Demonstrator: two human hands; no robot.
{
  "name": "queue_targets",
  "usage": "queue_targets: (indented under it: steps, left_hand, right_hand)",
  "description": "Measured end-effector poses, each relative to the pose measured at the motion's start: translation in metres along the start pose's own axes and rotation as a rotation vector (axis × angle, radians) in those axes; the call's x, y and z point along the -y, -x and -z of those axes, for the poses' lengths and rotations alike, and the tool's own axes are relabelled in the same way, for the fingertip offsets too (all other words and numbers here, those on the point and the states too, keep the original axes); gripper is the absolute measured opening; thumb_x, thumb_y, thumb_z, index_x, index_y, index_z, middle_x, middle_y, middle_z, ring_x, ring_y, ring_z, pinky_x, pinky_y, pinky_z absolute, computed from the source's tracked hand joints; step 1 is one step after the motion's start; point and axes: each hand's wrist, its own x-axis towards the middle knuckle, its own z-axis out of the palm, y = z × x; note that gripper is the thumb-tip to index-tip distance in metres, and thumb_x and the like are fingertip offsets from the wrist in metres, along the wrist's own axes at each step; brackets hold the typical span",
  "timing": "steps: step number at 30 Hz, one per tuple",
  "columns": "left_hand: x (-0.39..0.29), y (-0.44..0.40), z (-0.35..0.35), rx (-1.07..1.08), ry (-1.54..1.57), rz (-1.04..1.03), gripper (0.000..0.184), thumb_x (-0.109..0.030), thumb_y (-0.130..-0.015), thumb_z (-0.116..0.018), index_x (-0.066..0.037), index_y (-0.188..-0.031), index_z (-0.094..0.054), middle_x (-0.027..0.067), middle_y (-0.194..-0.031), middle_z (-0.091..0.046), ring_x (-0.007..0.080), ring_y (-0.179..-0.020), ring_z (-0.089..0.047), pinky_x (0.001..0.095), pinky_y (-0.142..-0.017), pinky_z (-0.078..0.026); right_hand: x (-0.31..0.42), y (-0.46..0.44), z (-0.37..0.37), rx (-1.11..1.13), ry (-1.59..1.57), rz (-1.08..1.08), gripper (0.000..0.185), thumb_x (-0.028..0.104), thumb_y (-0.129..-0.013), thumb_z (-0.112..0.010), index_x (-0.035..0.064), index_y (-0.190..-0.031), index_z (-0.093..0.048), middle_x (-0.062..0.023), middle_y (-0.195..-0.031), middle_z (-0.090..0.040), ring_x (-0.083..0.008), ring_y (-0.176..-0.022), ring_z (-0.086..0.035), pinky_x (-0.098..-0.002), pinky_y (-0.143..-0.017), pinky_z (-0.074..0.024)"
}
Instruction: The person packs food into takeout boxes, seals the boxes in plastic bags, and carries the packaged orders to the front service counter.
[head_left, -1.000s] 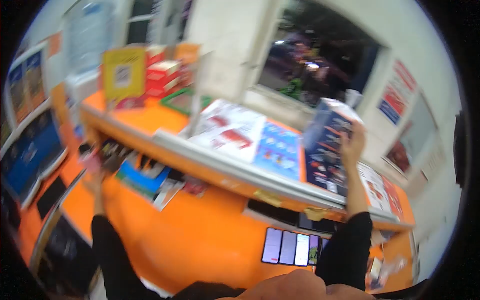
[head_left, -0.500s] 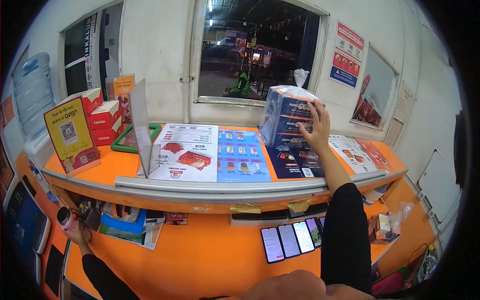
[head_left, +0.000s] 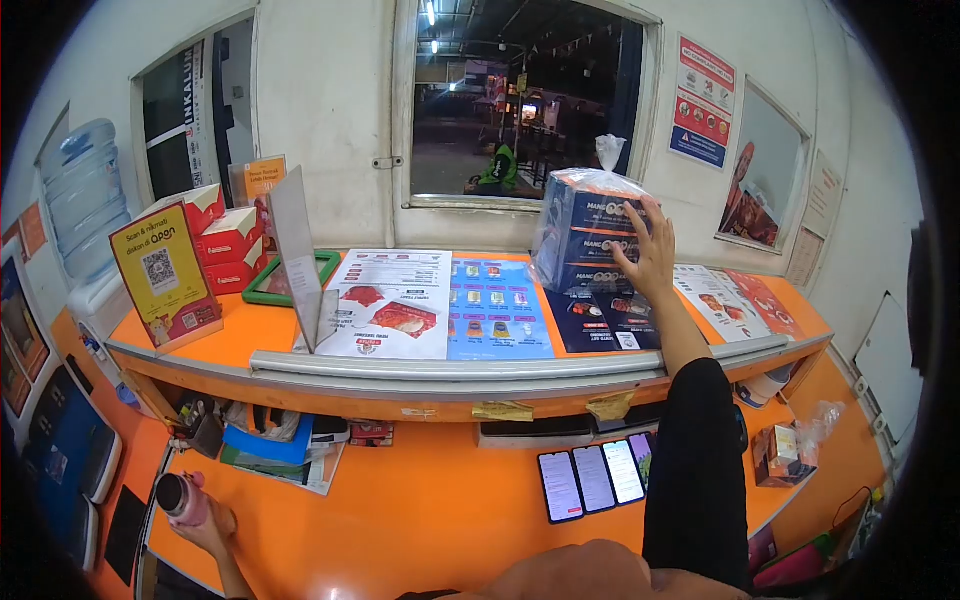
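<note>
My left hand (head_left: 212, 528) is wrapped around a pink bottle with a dark lid (head_left: 184, 498), held over the left end of the lower orange desk. My right hand (head_left: 650, 258) reaches up to a stack of dark boxes (head_left: 590, 245) in a clear plastic bag knotted at the top. Its fingers are spread against the front and right edge of the stack, with the thumb on the front. The stack stands upright on the raised counter (head_left: 285, 325), over a dark menu sheet (head_left: 600, 322).
Several phones (head_left: 592, 478) lie on the lower desk. A yellow QR sign (head_left: 165, 275), red-and-white boxes (head_left: 230, 245), a green frame (head_left: 270, 298) and a clear upright panel (head_left: 295, 250) occupy the counter's left. A small bagged box (head_left: 782, 455) sits at the desk's right.
My left hand has brought the pink bottle nearer to me and slightly right. My right hand stays against the stack of boxes. The view has shifted a little.
</note>
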Motion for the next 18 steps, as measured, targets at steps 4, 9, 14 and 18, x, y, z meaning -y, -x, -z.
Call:
queue_targets:
  steps: [4, 9, 14, 18]
  left_hand:
    - [-0.013, 0.049, 0.004, 0.083, 0.087, 0.005, 0.068, -0.020, -0.067, -0.082, 0.004, -0.119, -0.046, 0.0166, -0.113, -0.051, 0.0257, -0.101, -0.055, 0.0365, -0.085, -0.046]
    - [-0.025, 0.101, 0.001, 0.182, 0.153, 0.019, 0.067, -0.018, -0.068, -0.082, 0.004, -0.120, -0.045, 0.0152, -0.111, -0.050, 0.0234, -0.098, -0.055, 0.0348, -0.083, -0.047]
    - [-0.017, 0.137, 0.009, 0.273, 0.196, 0.069, 0.067, -0.015, -0.068, -0.081, 0.003, -0.120, -0.044, 0.0139, -0.108, -0.049, 0.0211, -0.096, -0.054, 0.0332, -0.081, -0.047]
    - [-0.018, 0.143, 0.004, 0.269, 0.255, 0.117, 0.067, -0.011, -0.068, -0.081, 0.002, -0.119, -0.040, 0.0122, -0.106, -0.046, 0.0194, -0.090, -0.054, 0.0303, -0.075, -0.049]
  right_hand:
    - [-0.003, 0.000, 0.003, -0.016, 0.013, -0.026, 0.074, 0.042, -0.076, -0.069, 0.0224, -0.141, -0.040, -0.0112, -0.147, -0.031, -0.0321, -0.137, -0.027, -0.0582, -0.109, -0.0204]
    - [-0.017, 0.007, -0.006, -0.013, -0.239, -0.225, 0.099, 0.051, -0.069, -0.075, 0.0218, -0.148, -0.021, -0.0182, -0.144, -0.032, -0.0375, -0.127, -0.041, -0.0515, -0.102, -0.0368]
    - [-0.023, 0.012, -0.007, 0.163, -0.515, -0.320, 0.124, 0.051, -0.063, -0.081, 0.0172, -0.150, -0.001, -0.0229, -0.135, -0.046, -0.0386, -0.116, -0.055, -0.0445, -0.097, -0.0454]
    - [-0.018, 0.011, 0.001, 0.220, -0.498, -0.451, 0.126, 0.048, -0.063, -0.082, 0.0166, -0.150, 0.003, -0.0241, -0.130, -0.052, -0.0364, -0.115, -0.057, -0.0430, -0.096, -0.0453]
